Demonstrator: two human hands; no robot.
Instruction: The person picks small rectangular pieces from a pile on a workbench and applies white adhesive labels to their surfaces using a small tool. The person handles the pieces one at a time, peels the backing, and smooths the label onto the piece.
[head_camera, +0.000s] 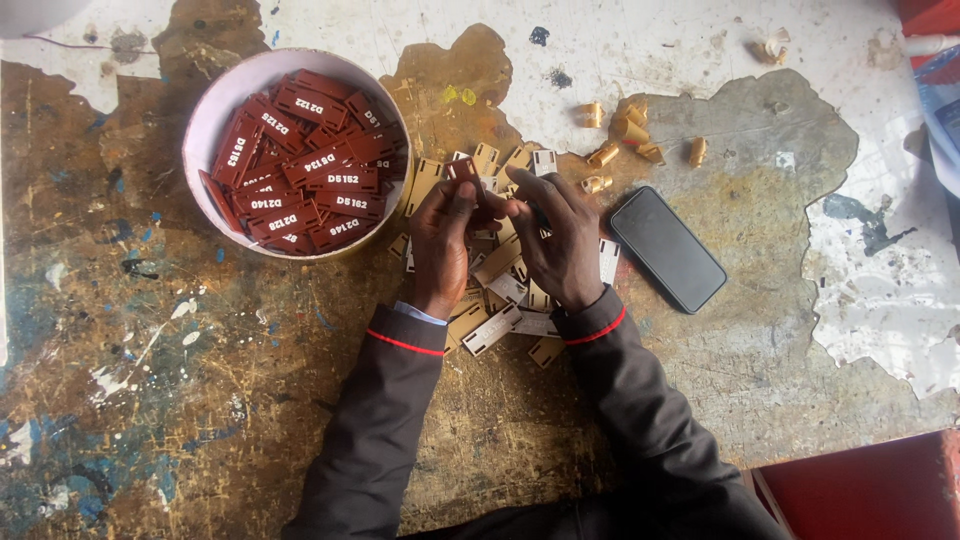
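— What's the person doing w/ their hands?

— Both hands are up close together over a pile of small tan and white tags (497, 292) on the table. The left hand (440, 243) has its fingers bent in, pinching a little dark red tag (463, 169) at the tips. The right hand (556, 237) has its fingers curled too, touching the same spot, thumb to thumb nearly. Can't tell if the right one holds a bit of its own; fingers hide it.

— Where's that red tag, then?

— Just above the pile, right beside the rim of the round white bowl (214, 112). Bowl's on the left, full of dark red tags (310, 165) w/ white marks, all heaped any which way.

— Anything else near?

— A black phone (667, 249), screen dark, lies flat just right of the right hand, tilted a bit. Above it, some curly gold scraps (628, 130) are spread about, approx. 6 or 7, well apart from the bowl.

— And the table?

— Old wooden table (160, 400), brown, w/ white paint peeling and blue and yellow splashes. Grey sleeves (390, 400) w/ a thin red stripe at each cuff rest on it. A red thing (870, 490) sits at the bottom right corner; can't tell what it is.
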